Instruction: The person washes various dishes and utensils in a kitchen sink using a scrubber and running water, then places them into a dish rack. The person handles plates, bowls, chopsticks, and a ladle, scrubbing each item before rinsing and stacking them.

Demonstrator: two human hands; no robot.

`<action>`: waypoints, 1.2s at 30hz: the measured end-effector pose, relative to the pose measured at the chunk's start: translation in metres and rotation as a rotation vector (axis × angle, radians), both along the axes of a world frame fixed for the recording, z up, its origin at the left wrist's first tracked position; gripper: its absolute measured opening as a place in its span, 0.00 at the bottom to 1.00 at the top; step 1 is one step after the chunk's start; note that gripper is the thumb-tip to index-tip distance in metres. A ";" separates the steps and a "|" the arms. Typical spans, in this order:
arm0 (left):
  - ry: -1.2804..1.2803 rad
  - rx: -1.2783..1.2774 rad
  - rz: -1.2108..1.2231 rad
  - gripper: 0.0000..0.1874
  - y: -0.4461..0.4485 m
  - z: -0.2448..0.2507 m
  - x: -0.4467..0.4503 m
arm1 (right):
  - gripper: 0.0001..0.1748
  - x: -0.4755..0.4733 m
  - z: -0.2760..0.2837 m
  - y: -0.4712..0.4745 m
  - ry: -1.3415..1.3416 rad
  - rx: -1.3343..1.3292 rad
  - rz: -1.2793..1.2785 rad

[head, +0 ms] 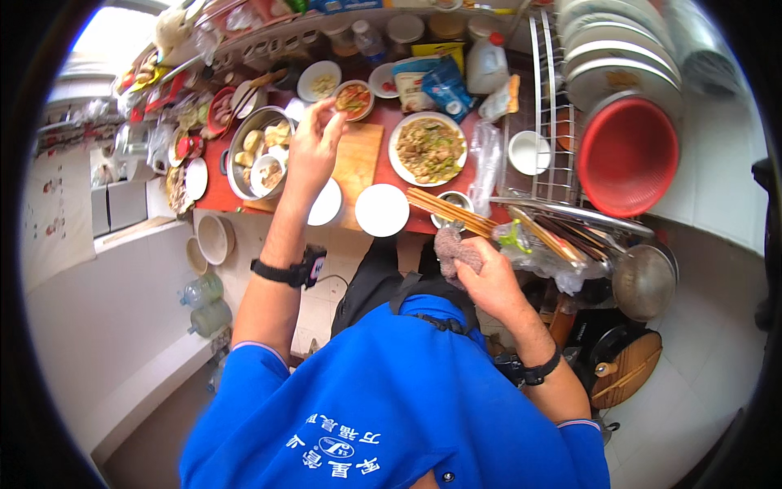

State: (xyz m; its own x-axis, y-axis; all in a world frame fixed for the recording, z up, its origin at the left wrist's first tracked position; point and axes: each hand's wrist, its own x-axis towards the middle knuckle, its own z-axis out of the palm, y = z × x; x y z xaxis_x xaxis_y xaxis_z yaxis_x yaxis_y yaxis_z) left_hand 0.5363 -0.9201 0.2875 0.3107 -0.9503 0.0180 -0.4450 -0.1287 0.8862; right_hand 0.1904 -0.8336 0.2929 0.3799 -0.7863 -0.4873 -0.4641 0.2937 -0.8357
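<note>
My left hand [316,137] is raised over the red table [482,131], its fingers loosely apart and nothing visible in them. Below and beside it are a wooden cutting board [361,153], a bowl of red and green food [354,99] and a metal pot [234,165] with pale chunks and a small bowl inside. In my right hand [492,278] is a bunched brownish cloth [455,250], held at the table's front edge. Just beyond the cloth, a bundle of wooden chopsticks [449,211] lies across a small bowl [458,200]. A round white dish [382,210] sits between my hands.
A plate of cooked meat and greens [427,150] stands mid-table. To the right are a wire dish rack [553,116], a red plastic basin [629,156] and a metal ladle [643,282]. Bags and a white jug [487,64] line the back. Water bottles [211,318] lie at lower left.
</note>
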 end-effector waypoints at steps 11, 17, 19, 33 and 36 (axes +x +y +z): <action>0.347 0.475 0.461 0.21 0.190 -0.117 0.132 | 0.18 0.088 0.013 0.004 0.146 -0.017 0.060; 0.375 0.790 0.354 0.38 0.209 -0.166 0.142 | 0.17 0.159 0.010 0.026 0.179 0.082 0.071; 0.408 0.836 0.297 0.36 0.195 -0.175 0.143 | 0.17 0.181 0.010 0.035 0.201 0.079 0.069; 0.984 0.892 0.163 0.27 0.168 -0.215 0.158 | 0.20 0.224 -0.003 0.108 0.308 0.221 -0.174; 1.104 0.847 0.199 0.30 0.167 -0.213 0.153 | 0.20 0.220 -0.011 0.119 0.318 0.224 -0.208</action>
State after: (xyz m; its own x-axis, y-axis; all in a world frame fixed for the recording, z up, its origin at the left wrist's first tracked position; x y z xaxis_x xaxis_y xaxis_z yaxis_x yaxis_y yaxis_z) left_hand 0.6896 -0.7528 0.0746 -0.0826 -0.4888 -0.8685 0.5081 -0.7703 0.3852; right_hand 0.4099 -0.7148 0.2816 0.0278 -0.6918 -0.7216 -0.5998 0.5659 -0.5657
